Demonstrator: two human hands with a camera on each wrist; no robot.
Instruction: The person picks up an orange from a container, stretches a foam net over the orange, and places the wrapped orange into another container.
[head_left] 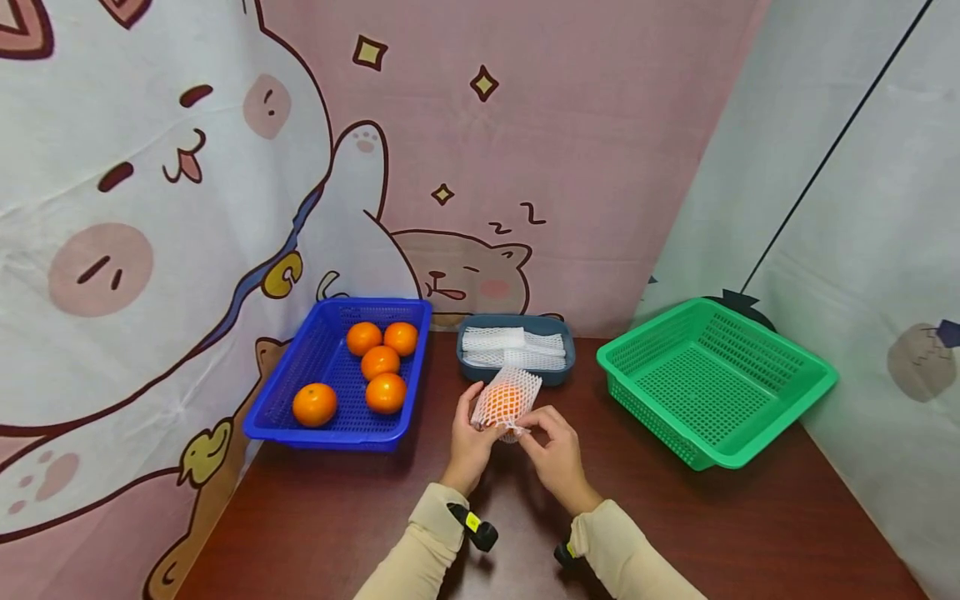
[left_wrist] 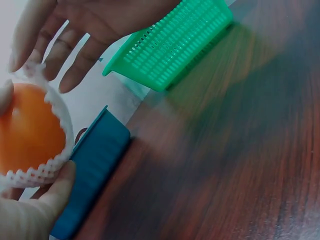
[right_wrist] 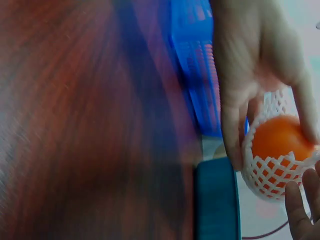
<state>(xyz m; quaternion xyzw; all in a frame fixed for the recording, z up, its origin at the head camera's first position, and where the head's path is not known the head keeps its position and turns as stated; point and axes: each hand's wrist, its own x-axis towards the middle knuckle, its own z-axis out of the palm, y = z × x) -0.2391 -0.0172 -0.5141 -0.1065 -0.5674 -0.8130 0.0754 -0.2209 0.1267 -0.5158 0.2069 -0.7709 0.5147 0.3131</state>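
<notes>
An orange [head_left: 504, 402] sits inside a white foam net sleeve [head_left: 528, 382], with bare peel showing at the sleeve's opening in both wrist views. My left hand [head_left: 468, 450] grips the sleeved orange [left_wrist: 30, 130], thumb on the peel and fingers around the net. At the near edge of the net, my right hand [head_left: 558, 458] pinches the foam between thumb and fingers. Just beyond the hands stands a grey-blue box [head_left: 555, 375] with several white foam sleeves [head_left: 491, 338] lying flat in it.
To the left, a blue basket [head_left: 262, 425] carries several loose oranges [head_left: 315, 405]. A green basket [head_left: 810, 387] with nothing in it stands to the right. All stand on a dark wooden table [head_left: 360, 517], with a printed cloth [head_left: 600, 167] hanging behind.
</notes>
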